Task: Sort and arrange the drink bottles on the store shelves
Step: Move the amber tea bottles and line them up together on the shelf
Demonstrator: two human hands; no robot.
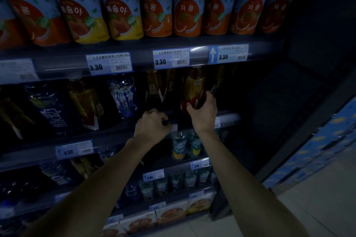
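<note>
My right hand grips the base of a dark tea bottle with a gold and red label, held upright at the second shelf's front. My left hand is curled at the foot of another gold-labelled dark bottle just to the left; what its fingers hold is hidden in the dark. Further left on the same shelf stand a clear bottle with a blue and white label, another tea bottle and a dark blue bottle.
The top shelf carries a row of orange and yellow juice cans above price tags. Lower shelves hold green-labelled bottles and boxed goods. The shelf's dark side panel stands at right, with blue cartons beyond.
</note>
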